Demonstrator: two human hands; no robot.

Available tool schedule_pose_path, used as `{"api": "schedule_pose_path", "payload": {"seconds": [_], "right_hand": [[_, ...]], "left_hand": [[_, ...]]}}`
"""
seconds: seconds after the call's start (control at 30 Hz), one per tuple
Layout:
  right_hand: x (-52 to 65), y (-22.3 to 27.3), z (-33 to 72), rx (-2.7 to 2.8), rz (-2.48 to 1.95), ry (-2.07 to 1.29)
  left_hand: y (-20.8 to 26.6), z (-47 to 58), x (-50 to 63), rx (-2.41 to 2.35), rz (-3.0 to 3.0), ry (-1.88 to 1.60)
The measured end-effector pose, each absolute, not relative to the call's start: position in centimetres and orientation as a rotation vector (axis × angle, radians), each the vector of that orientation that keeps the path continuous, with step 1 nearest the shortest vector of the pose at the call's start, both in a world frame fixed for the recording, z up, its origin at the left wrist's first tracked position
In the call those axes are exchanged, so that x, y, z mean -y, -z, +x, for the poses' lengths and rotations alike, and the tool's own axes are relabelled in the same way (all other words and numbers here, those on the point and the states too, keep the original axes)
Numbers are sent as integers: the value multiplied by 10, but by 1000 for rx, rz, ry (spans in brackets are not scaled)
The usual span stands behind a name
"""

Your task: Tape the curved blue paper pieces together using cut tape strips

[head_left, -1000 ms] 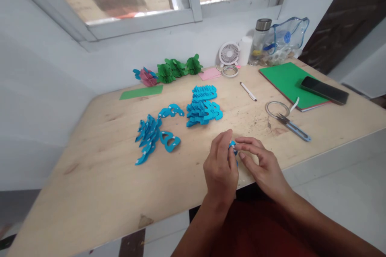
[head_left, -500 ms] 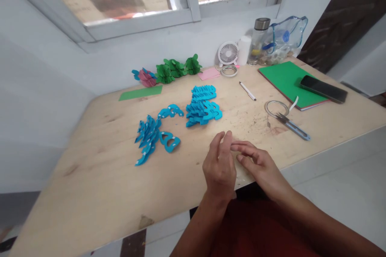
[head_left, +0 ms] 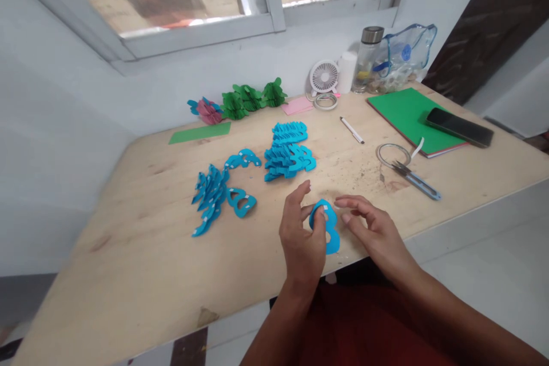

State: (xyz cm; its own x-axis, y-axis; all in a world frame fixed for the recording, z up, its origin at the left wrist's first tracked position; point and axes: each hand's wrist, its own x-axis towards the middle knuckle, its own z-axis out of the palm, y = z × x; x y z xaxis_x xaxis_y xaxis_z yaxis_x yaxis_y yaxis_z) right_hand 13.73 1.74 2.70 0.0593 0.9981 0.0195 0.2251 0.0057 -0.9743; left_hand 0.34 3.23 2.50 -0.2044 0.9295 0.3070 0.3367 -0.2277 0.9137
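My left hand [head_left: 302, 234] pinches a blue paper cutout [head_left: 332, 240] between thumb and fingers near the table's front edge. The cutout has rounded lobes, holes and a small white patch near its top. Just right of it, my right hand [head_left: 372, 229] hovers with bent fingers and thumb apart; I make out nothing held in it. Left of my hands lie a fanned row of blue cutouts with white patches [head_left: 212, 194], a loose blue cutout [head_left: 241, 202] and another blue piece [head_left: 243, 158]. Folded blue paper stacks [head_left: 285, 161] lie beyond my left hand.
Thread snips [head_left: 418, 181] and a tape ring [head_left: 393, 154] lie to the right, near a phone [head_left: 460, 126] on green sheets [head_left: 401, 108]. A pen [head_left: 352, 130] lies mid-table. Green paper shapes [head_left: 253, 97], a small fan [head_left: 325, 76] and a bottle [head_left: 368, 60] line the wall.
My left hand has turned, bringing the blue cutout into view between its thumb and fingers. My right hand has shifted slightly right, away from the left.
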Motion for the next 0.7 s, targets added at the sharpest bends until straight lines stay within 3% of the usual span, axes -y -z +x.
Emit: {"api": "schedule_pose_path", "payload": {"seconds": [0.53,0.7], "right_hand": [[-31,-29,126,1313,-1368,-956],[-32,-27,129,1262,-1349,-1020]], "left_hand": [[-23,12,-26,-1486,1896,-1480],[-31,9,-23,-1330,1653,-1396]]}}
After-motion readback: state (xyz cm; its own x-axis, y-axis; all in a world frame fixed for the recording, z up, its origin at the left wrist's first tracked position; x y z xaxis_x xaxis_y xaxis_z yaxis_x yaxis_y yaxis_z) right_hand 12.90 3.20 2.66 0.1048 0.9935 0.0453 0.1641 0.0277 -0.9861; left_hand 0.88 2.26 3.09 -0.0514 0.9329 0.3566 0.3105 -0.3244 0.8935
